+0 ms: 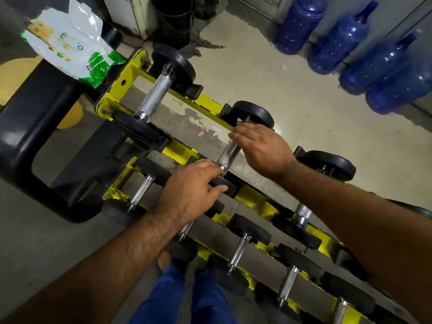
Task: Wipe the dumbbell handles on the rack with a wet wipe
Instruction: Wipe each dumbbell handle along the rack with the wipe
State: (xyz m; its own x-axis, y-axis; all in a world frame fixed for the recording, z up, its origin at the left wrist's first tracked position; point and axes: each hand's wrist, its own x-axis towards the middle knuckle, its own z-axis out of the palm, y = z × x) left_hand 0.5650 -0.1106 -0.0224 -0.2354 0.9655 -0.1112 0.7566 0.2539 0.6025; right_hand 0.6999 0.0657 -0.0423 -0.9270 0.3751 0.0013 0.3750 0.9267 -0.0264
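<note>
Dumbbell risks rolling off rack: left hand grips near weight, right hand grips handle; no wipe visible.

Yellow rack; black, knurled-chrome dumbbells; seemingly blue bottles.

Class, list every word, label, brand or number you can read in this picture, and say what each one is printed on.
"O": a green letter on the white and green wet wipe pack; the rest of that word is creased and blurred, unreadable.
Small print lower on the pack: too small to read.
Small red scrap on the floor under the yellow rack: too small to read.
Dumbbell ends and blue bottles: no readable markings.
</note>
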